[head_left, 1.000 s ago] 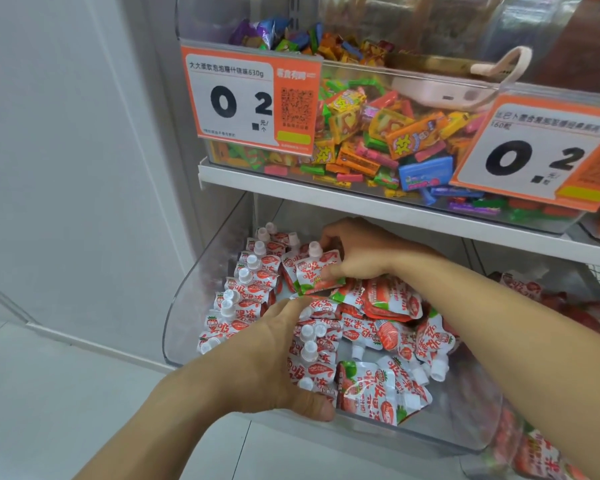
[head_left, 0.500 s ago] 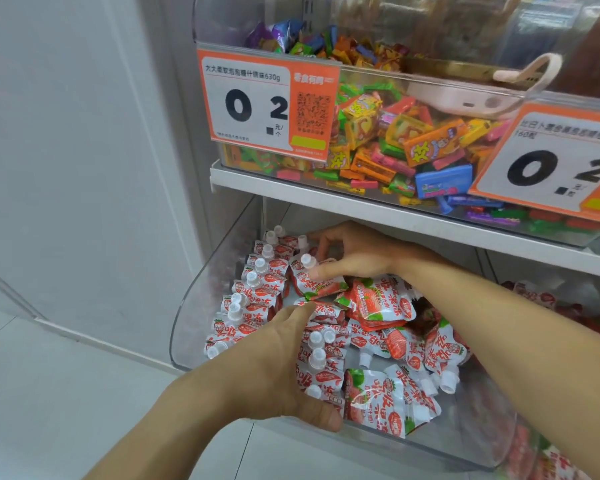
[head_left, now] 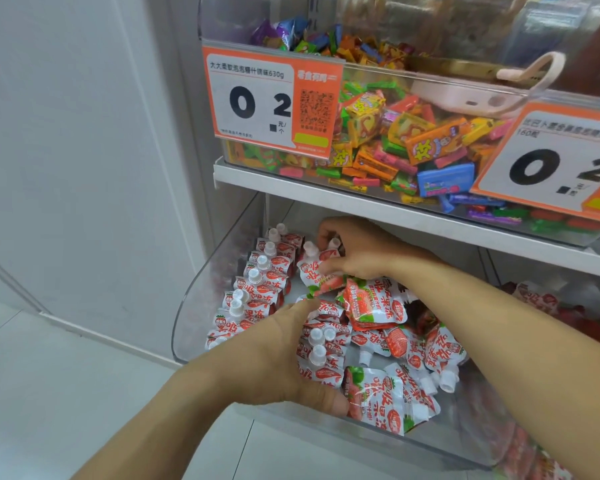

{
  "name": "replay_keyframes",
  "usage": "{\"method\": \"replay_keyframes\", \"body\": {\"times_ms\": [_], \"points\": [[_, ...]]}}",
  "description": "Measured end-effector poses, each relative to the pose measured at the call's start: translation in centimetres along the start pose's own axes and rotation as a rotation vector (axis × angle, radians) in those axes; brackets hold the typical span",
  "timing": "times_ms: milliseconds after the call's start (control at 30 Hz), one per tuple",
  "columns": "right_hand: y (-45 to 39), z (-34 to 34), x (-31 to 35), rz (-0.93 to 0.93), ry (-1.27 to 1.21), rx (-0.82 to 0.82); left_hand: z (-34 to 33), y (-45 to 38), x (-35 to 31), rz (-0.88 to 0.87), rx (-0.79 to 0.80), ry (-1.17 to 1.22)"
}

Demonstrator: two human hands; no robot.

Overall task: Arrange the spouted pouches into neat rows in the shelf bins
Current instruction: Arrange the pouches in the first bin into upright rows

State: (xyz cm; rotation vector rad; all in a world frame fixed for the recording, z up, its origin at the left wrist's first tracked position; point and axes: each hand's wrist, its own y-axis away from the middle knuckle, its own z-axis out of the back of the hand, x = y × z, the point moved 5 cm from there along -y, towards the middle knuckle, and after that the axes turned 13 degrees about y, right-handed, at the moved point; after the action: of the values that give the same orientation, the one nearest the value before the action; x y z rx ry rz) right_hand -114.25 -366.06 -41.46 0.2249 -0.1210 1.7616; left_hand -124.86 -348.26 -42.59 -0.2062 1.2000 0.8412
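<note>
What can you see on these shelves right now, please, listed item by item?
Spouted pouches: dozens, red and white with white caps, in the lower bin; a neat row along its left side, a loose heap on its right.
Lower bin: one, clear plastic, under the shelf board.
Upper bin: one, clear plastic, on the shelf board.
Candies: many, mixed bright colours, in the upper bin.
Scoop: one, pale pink, lying on the candies.
Price tags: two, orange and white, on the upper bin's front.
Shelf board: one, white, between the bins.
Left hand: holds a stack of pouches at the front of the lower bin.
Right hand: pinches one pouch at the back.
</note>
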Motion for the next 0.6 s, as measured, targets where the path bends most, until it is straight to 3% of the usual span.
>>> {"method": "replay_keyframes", "body": {"times_ms": [67, 233, 400, 600], "points": [[0.4, 0.2, 0.2, -0.010, -0.024, -0.038, 0.0, -0.2, 0.0, -0.008, -0.027, 0.057], [1.1, -1.4, 0.6, 0.034, 0.155, 0.205, 0.2, -1.3, 0.0, -0.003, -0.179, 0.086], [1.6, -1.1, -0.2, 0.043, 0.105, 0.204, 0.6, -2.8, 1.6, 0.023, -0.356, 0.066], [2.1, -0.9, -0.8, 0.080, 0.036, 0.349, -0.1, -4.4, 1.9, 0.110, -0.252, 0.131]]}}
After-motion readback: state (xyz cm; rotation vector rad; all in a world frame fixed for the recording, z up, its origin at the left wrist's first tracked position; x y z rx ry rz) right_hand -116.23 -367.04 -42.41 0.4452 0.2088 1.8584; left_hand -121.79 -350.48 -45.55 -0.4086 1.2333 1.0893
